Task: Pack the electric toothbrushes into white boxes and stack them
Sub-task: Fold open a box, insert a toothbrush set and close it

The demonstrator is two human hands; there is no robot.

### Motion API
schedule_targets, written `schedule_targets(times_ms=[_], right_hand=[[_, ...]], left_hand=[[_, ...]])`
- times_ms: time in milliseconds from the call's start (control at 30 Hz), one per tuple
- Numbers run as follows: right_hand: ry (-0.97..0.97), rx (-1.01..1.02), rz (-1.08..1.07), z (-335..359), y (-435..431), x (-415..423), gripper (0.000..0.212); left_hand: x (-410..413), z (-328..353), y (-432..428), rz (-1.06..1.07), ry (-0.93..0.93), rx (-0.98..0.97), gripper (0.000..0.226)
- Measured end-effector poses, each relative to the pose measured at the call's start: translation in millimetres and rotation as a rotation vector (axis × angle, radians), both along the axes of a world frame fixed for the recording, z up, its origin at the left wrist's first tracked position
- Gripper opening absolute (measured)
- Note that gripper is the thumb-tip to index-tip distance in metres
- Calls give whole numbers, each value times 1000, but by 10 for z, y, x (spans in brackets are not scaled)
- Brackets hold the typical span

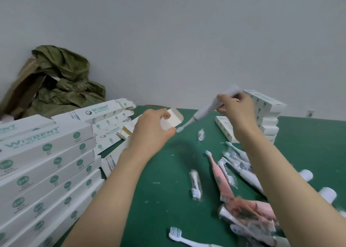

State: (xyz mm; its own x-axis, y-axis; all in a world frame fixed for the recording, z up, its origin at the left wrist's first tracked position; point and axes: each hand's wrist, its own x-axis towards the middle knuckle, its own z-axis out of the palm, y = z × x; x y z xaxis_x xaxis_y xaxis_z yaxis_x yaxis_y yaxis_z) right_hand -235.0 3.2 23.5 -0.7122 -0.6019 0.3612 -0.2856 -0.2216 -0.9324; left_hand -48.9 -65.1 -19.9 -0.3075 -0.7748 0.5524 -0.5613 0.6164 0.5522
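Green surface (159, 209); at its left white boxes (46, 153) with teal roundels and lettering; on it a pink toothbrush (218, 177); behind it an olive-green bag (69, 78)

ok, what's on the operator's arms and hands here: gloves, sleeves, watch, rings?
Nothing worn that shows. The left hand and right hand are bare, with no gloves and no rings visible. The left forearm and right forearm are uncovered as far as the frame reaches, with no sleeve, watch, band or marking in view.
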Motion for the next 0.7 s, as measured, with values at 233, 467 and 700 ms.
schedule_targets(times_ms=[233, 467, 700], right_hand=[[-158, -379, -7, 89, 361, 114, 8], [-62, -213, 54, -120, 316, 314, 10], [223, -153, 86, -141, 306, 408, 42]], left_hand=[[0, -33, 53, 35, -95, 30, 35], [-100, 75, 226, -91, 7, -34, 32], [-115, 167, 297, -120, 14, -49, 39]])
